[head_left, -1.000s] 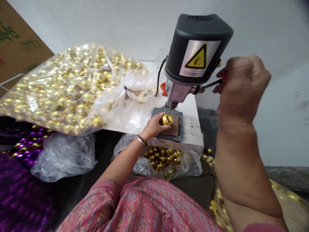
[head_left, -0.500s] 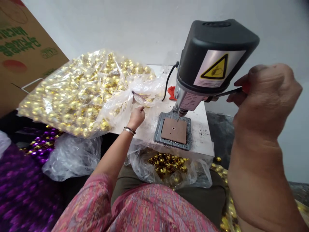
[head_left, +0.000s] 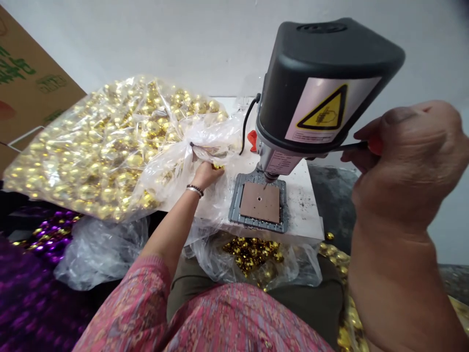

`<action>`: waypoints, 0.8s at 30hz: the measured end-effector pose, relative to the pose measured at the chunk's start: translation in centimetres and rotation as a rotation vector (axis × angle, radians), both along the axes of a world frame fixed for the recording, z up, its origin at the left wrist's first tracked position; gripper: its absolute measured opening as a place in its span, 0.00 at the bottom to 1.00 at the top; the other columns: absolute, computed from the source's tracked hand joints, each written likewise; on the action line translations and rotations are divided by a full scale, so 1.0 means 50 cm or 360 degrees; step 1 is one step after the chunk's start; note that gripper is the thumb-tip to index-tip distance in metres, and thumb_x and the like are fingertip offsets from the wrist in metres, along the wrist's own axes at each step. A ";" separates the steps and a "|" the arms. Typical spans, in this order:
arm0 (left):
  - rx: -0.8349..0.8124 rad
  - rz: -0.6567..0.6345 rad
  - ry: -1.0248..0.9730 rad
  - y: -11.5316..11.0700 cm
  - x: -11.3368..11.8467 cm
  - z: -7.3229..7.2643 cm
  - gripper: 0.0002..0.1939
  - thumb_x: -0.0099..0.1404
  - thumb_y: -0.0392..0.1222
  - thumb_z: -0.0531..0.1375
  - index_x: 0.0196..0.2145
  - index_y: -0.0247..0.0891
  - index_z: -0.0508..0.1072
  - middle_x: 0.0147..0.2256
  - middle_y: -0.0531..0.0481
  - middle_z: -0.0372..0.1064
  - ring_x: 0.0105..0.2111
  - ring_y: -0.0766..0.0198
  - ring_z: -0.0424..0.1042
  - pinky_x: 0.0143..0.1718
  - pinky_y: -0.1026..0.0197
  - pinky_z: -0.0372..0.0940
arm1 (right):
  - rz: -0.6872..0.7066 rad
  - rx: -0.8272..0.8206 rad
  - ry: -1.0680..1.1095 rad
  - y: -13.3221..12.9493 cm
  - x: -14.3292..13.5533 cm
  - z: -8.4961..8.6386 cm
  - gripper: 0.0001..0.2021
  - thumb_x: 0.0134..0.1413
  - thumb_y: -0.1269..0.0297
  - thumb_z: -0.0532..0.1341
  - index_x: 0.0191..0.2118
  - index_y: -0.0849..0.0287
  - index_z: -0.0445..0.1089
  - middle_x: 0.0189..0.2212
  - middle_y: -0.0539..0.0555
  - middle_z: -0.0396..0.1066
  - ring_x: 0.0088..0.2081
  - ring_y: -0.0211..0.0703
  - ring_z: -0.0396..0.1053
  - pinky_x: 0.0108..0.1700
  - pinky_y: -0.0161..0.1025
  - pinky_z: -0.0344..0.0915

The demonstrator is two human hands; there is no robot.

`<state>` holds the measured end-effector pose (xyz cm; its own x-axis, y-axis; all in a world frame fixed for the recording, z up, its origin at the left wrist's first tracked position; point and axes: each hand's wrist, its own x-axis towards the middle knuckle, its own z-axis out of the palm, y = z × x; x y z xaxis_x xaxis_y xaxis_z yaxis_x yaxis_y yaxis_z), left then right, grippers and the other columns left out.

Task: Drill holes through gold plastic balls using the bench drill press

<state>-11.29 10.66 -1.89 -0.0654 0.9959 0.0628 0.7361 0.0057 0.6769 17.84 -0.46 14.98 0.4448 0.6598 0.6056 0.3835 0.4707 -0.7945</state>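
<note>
My left hand is closed on a small gold ball, mostly hidden by the fingers, at the mouth of a large clear bag full of shiny gold balls. My right hand grips the red-tipped lever of a small bench drill press. Under its chuck, a brown square board with a hole in it lies on the grey base. The thin drill bit hangs just above the board.
An open plastic bag of gold balls hangs at the table's front edge, over my lap. Dark shavings litter the white table. A red scrap lies behind the drill. A cardboard box and purple balls are at left.
My left hand has come to hold a gold ball that shows at its fingertips. My right hand stays on the lever. The whole view has shifted slightly.
</note>
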 end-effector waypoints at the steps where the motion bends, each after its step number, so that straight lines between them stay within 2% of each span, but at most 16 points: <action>1: -0.0048 -0.0015 -0.0091 -0.029 -0.010 0.007 0.20 0.60 0.42 0.71 0.49 0.34 0.82 0.45 0.37 0.83 0.48 0.44 0.80 0.51 0.46 0.74 | 0.0001 0.0001 0.0011 0.000 -0.001 0.002 0.15 0.69 0.64 0.54 0.29 0.60 0.65 0.22 0.42 0.67 0.23 0.25 0.66 0.28 0.31 0.59; 4: -0.0137 -0.0305 -0.0686 -0.127 -0.027 0.029 0.32 0.58 0.47 0.75 0.58 0.36 0.77 0.49 0.40 0.81 0.47 0.52 0.79 0.48 0.54 0.74 | -0.0065 -0.0092 -0.0064 0.004 -0.003 0.009 0.15 0.68 0.67 0.55 0.27 0.59 0.63 0.21 0.43 0.61 0.23 0.25 0.62 0.29 0.34 0.58; 7: -0.0412 -0.0606 -0.1390 -0.209 -0.015 0.034 0.35 0.62 0.57 0.75 0.61 0.42 0.74 0.48 0.43 0.80 0.41 0.58 0.81 0.39 0.60 0.73 | -0.0174 -0.0105 -0.0155 0.013 -0.001 0.017 0.16 0.68 0.69 0.54 0.26 0.58 0.58 0.23 0.45 0.59 0.25 0.26 0.59 0.31 0.34 0.56; 9: -0.0572 -0.0695 -0.1722 -0.244 0.006 0.027 0.37 0.62 0.61 0.76 0.62 0.47 0.72 0.47 0.46 0.80 0.38 0.60 0.82 0.36 0.62 0.71 | -0.0163 -0.0086 -0.0175 0.020 0.002 0.022 0.17 0.70 0.67 0.54 0.26 0.57 0.53 0.25 0.46 0.60 0.26 0.27 0.59 0.32 0.34 0.56; 11: -0.0681 -0.0703 -0.1921 -0.264 0.031 0.016 0.40 0.60 0.60 0.78 0.65 0.51 0.70 0.47 0.48 0.80 0.38 0.60 0.83 0.35 0.63 0.71 | -0.0123 -0.0138 -0.0189 0.025 0.003 0.029 0.18 0.70 0.68 0.54 0.26 0.56 0.52 0.25 0.46 0.59 0.26 0.28 0.58 0.33 0.34 0.55; 14: -0.0765 -0.0634 -0.2099 -0.272 0.065 0.002 0.40 0.62 0.60 0.78 0.67 0.51 0.70 0.48 0.47 0.80 0.40 0.58 0.84 0.34 0.63 0.71 | -0.0067 -0.0224 -0.0172 0.025 0.001 0.038 0.18 0.70 0.68 0.56 0.26 0.56 0.53 0.25 0.47 0.61 0.27 0.30 0.57 0.34 0.36 0.54; 18: -0.0814 -0.0501 -0.2195 -0.264 0.092 -0.001 0.37 0.62 0.61 0.77 0.63 0.51 0.73 0.47 0.48 0.81 0.41 0.57 0.84 0.35 0.62 0.72 | -0.0014 -0.0221 -0.0150 0.021 -0.001 0.041 0.18 0.72 0.66 0.55 0.27 0.55 0.52 0.27 0.48 0.62 0.28 0.31 0.57 0.34 0.36 0.54; 21: -0.0784 -0.0391 -0.2050 -0.253 0.105 0.006 0.36 0.57 0.55 0.80 0.59 0.48 0.76 0.46 0.49 0.81 0.39 0.61 0.82 0.35 0.64 0.71 | 0.0024 -0.0234 -0.0126 0.019 -0.001 0.040 0.18 0.73 0.65 0.55 0.28 0.55 0.52 0.28 0.46 0.61 0.28 0.29 0.57 0.35 0.35 0.54; 24: -0.0654 -0.0342 -0.1707 -0.239 0.120 0.015 0.31 0.54 0.52 0.80 0.53 0.42 0.80 0.45 0.49 0.82 0.40 0.63 0.78 0.36 0.65 0.68 | 0.0056 -0.0256 -0.0112 0.015 -0.004 0.045 0.19 0.73 0.64 0.56 0.28 0.56 0.50 0.27 0.45 0.59 0.29 0.27 0.53 0.35 0.33 0.52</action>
